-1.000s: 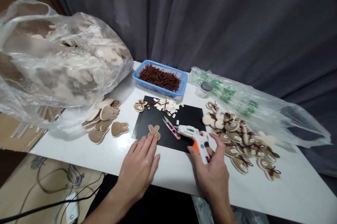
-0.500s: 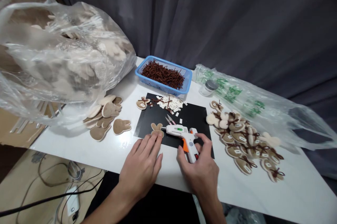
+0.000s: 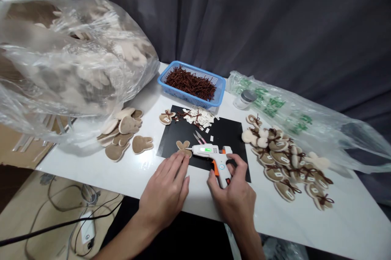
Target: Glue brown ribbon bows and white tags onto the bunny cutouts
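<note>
A small brown bunny-shaped felt piece [image 3: 183, 145] lies on the black mat [image 3: 226, 129], its lower part under the fingertips of my left hand [image 3: 168, 186]. Those fingers are stretched out, pressing the piece flat. My right hand [image 3: 233, 190] is wrapped round the handle of a white glue gun [image 3: 210, 151] with an orange trigger and a lit green display. The gun's nozzle points left and meets the piece near the base of its ears. Small scissors [image 3: 200, 137] lie just behind the gun.
A blue basket [image 3: 191, 99] of brown bows stands at the back, near white labels [image 3: 201, 117]. Plain bunny pieces [image 3: 142, 144] lie left, below a big plastic bag [image 3: 76, 64]. Bunnies with bows [image 3: 279, 158] are heaped right, by a jar [image 3: 244, 100] and plastic sheet [image 3: 275, 105].
The view has shifted slightly. The glue gun's display and round button look brighter. Both hands keep nearly the same pose, with the nozzle still at the bunny piece.
</note>
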The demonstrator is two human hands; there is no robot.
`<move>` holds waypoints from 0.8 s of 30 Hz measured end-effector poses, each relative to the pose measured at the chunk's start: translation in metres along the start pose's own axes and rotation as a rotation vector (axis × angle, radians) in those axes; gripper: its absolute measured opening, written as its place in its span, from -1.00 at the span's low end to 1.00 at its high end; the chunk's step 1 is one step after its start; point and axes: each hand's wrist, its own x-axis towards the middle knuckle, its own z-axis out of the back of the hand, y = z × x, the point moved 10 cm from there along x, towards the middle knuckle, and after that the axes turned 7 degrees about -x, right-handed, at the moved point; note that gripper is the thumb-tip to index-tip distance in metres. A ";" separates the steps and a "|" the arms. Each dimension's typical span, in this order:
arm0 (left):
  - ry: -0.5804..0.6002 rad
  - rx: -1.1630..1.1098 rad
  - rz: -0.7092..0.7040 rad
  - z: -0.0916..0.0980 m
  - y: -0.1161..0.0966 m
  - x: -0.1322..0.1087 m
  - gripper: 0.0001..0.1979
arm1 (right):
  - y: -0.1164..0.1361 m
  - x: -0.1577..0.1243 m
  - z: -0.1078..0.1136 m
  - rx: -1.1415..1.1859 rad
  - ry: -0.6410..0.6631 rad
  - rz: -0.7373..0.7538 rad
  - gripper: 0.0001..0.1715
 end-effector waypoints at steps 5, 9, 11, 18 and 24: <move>0.019 -0.033 0.013 -0.001 0.001 0.001 -0.40 | 0.000 0.000 0.001 -0.007 0.009 -0.001 -0.24; 0.024 -0.037 0.014 0.000 0.000 0.001 -0.40 | -0.001 -0.001 0.000 -0.004 0.014 -0.016 -0.24; 0.022 -0.023 0.011 0.000 -0.001 0.002 -0.42 | -0.001 -0.001 0.001 0.001 0.010 -0.016 -0.24; 0.020 0.038 -0.024 0.002 -0.005 0.004 -0.47 | -0.004 -0.001 0.000 0.002 0.006 -0.021 -0.25; 0.020 0.042 -0.030 0.003 -0.005 0.004 -0.47 | -0.003 -0.001 0.001 0.008 0.002 -0.020 -0.27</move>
